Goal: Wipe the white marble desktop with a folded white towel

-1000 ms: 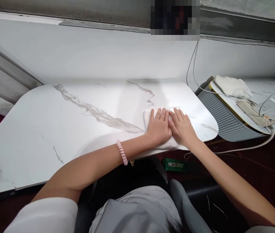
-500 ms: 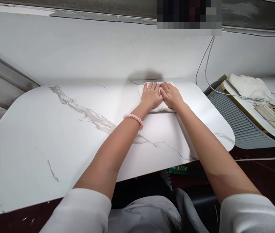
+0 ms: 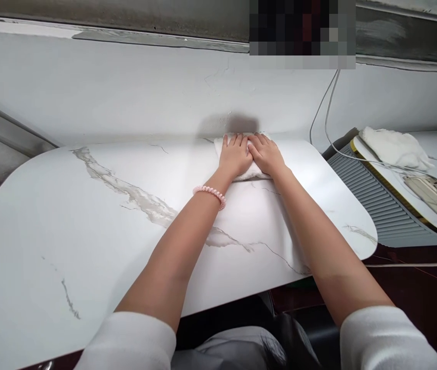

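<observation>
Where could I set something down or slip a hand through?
Bare tabletop: left of the left forearm, to the edge; right of the right forearm; between them, below the cloth. Crowded: the wall side, where left hand and right hand lie on that cloth, and the side table, with a second cloth and power strip.

The tabletop [image 3: 98, 241] looks smooth and softly glossy, printed with grey-brown marble veining. The folded white cloth [image 3: 243, 178] has a matt, fluffy nap — so does the crumpled towel [image 3: 393, 148]. The power strip [image 3: 432, 199] looks like plastic; the side table's ribbed panel [image 3: 380, 203] is matt grey — its edge trim [image 3: 390, 189] golden.
</observation>
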Tool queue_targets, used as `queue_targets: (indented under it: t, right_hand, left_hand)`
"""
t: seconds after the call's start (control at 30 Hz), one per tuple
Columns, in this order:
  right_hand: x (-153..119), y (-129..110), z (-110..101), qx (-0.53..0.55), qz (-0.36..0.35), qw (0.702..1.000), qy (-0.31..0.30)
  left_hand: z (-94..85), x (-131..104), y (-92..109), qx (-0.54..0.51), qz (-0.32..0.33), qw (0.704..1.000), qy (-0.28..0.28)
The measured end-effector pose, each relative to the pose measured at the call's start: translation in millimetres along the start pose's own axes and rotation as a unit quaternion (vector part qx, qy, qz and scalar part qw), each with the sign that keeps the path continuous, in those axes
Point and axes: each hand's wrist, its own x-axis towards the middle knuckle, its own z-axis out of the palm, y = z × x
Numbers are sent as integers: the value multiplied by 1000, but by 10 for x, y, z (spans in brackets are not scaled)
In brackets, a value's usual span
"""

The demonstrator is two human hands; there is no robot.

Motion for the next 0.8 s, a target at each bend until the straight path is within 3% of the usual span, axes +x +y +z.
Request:
queue_targets:
  t: [0.2,0.37,0.6,0.8]
  right_hand:
    - [-253,-199,-44,-22,-6,999,-37]
    - [-680,-440,-93,-25,-1,999,-32]
    - [-1584,-944,-235,-27,31,998,-48]
    - [-2220,-1321,-303,-25,4,998,-54]
  left_hand:
    - [-71,-325,10,14,-11,1000,-17]
    - [-133,-750,40,23,3,999,-29]
    - [-299,-1678,156,34,37,997,-51]
    - [-408,-2450,213,51,34,996,-60]
